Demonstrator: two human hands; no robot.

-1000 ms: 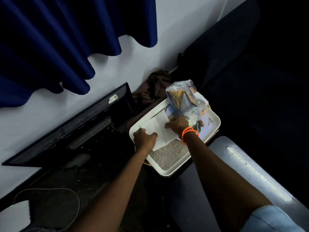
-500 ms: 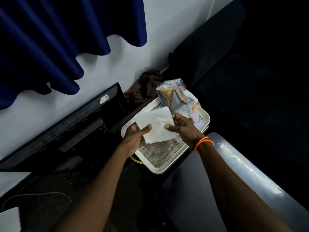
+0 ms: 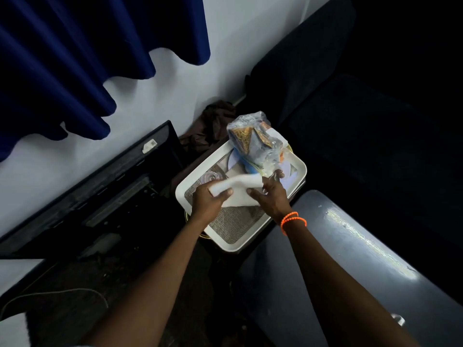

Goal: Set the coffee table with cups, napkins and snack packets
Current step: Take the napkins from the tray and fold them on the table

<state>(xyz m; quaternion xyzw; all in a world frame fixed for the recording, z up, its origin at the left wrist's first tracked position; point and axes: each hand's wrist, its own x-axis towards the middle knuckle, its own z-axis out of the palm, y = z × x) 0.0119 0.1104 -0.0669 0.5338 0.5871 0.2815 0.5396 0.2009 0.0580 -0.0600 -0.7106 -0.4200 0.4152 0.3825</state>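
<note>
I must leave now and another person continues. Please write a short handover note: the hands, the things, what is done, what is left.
Left hand and right hand both grip one white napkin above the white tray.
Snack packets stand at the tray's far end; a clear glass lies behind the napkin.
Done: napkin picked up.
Left: napkin, cups and packets to place on the coffee table.

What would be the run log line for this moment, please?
step: napkin pickup | left hand: grips white napkin | right hand: pinches napkin | above white tray
</note>
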